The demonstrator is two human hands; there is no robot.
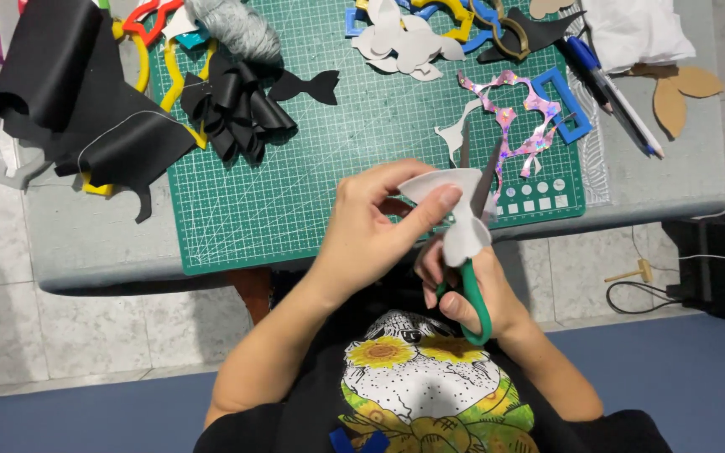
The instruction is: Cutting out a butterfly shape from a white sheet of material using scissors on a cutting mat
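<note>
The left hand (371,231) pinches a white cut-out shape (455,210) taut above the bench edge, feeding it to the green-handled scissors (472,277), which the right hand (463,289) grips closed, blades parted beside it.

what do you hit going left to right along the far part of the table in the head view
black fabric sheet → black ribbon bow → black fish-tail cutout → white cutouts → shiny pink offcut → pens → brown card tail shape
</note>
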